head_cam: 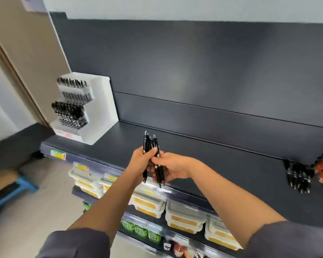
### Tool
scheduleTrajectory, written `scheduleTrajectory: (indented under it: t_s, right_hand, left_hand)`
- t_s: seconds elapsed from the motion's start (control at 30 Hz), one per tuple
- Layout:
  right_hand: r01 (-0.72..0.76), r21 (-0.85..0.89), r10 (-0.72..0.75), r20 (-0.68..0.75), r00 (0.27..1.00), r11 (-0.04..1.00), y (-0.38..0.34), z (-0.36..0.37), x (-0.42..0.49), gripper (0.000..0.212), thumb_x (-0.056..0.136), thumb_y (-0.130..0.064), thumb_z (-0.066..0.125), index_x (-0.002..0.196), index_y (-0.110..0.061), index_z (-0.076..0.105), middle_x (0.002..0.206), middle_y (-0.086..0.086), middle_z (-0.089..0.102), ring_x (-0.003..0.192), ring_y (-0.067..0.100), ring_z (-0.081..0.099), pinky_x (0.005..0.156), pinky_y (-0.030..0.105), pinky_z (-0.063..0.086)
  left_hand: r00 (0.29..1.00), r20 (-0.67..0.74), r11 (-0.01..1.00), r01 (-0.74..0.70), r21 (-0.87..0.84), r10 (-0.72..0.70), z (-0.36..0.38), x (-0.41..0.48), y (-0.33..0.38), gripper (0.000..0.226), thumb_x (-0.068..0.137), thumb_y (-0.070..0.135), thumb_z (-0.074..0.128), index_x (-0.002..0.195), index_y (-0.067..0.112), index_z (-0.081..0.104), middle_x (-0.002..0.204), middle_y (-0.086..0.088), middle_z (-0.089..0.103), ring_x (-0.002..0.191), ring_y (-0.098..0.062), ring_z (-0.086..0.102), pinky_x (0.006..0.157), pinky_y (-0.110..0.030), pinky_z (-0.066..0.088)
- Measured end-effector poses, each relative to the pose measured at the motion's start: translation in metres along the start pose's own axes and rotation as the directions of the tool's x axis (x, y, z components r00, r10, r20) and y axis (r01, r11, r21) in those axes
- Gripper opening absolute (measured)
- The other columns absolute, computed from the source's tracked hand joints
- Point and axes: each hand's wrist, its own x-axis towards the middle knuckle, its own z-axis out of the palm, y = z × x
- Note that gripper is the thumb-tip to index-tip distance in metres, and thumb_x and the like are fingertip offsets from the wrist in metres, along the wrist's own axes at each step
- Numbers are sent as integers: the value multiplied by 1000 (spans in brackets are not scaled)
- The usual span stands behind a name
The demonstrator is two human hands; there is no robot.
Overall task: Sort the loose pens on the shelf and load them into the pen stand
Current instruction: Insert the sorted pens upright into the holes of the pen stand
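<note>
Both hands [138, 160] gripping black pens [155, 157], above shelf [222, 164] edge

Gripping a bunch of black pens [147, 144] upright in the left hand [140, 159], pinching their barrels with the right hand [173, 169], over the front edge of the dark shelf [222, 161] — well apart from the white pen stand [101, 110] sitting far left and the loose pens [298, 178] lying far right.

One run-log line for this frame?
left hand: grips pen bundle; right hand: pinches one pen; pen stand: partly filled; loose pens: on shelf
</note>
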Motion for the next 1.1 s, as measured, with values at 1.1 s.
scheduleTrajectory:
  t_s: [1.1]
  right_hand:
    - [416,-637,-742,-410,531,649,-216,186,318,13,92,-19,58,95,-11,68,82,-3,66,78,17,62,74,37,55]
  left_hand:
    - [887,-387,939,-127,319,251,-403,111,80,9,93,15,55,102,16,52,86,-1,67,77,-6,60,73,-28,46]
